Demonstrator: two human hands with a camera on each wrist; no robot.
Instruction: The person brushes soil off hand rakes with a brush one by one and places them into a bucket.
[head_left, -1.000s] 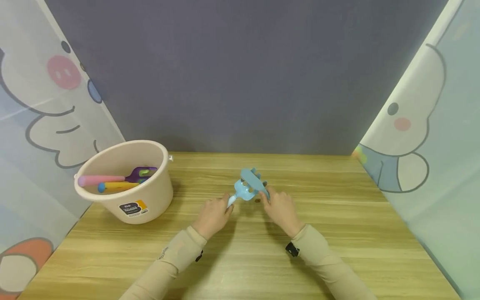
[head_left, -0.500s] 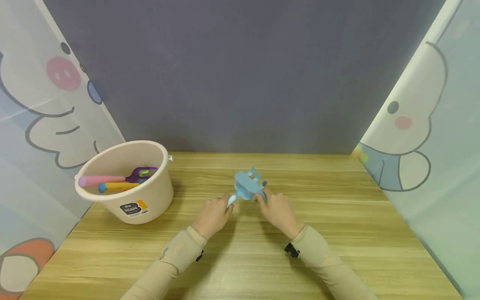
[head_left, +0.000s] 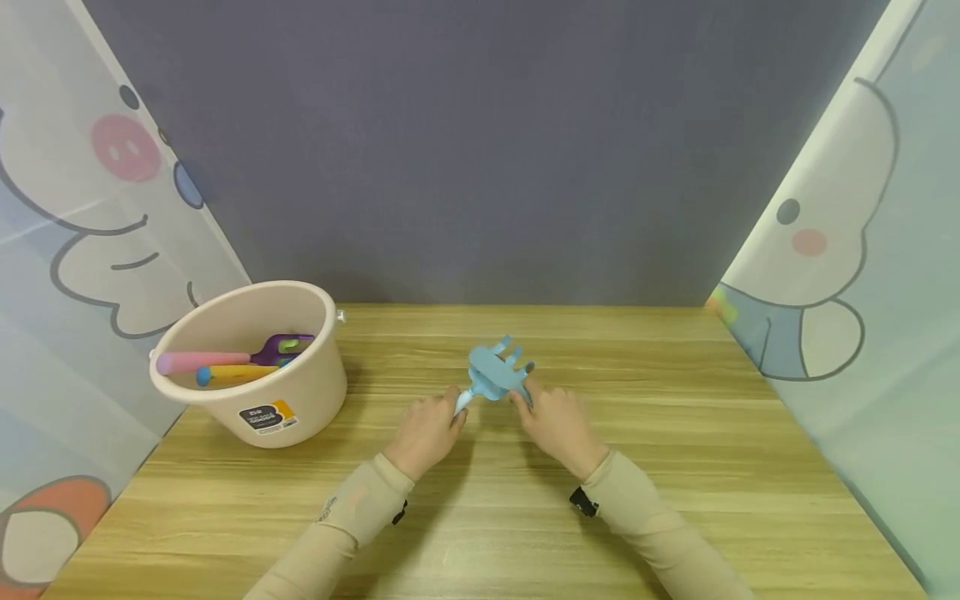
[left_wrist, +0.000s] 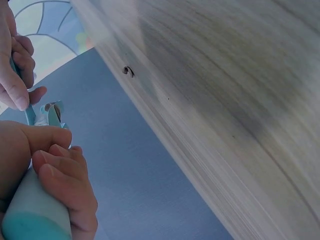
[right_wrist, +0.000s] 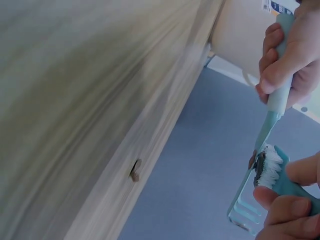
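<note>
My left hand (head_left: 423, 433) grips the pale handle of a light blue hand rake (head_left: 516, 357), its tines pointing away to the right. In my right hand (head_left: 561, 425) is a blue scrubbing brush (head_left: 495, 367), held by its handle over the rake's head. In the right wrist view the brush's white bristles (right_wrist: 271, 169) face the rake head, right at a dark brown smear (right_wrist: 259, 165). Fingers of the left hand (right_wrist: 290, 67) wrap the rake handle there. The brush back hides part of the rake head in the head view.
On the wooden table (head_left: 480, 517), to the left, stands a cream bucket (head_left: 300, 400). A pink-handled purple fork (head_left: 206, 360) and a yellow-handled tool (head_left: 236, 372) lie in it. A small brown bit (right_wrist: 135, 171) shows on the table. A dark panel (head_left: 480, 150) closes the back.
The brush has shifted left and turned flatter over the rake head, with the right hand moving slightly. The rake and left hand have stayed almost still. The bucket is unmoved.
</note>
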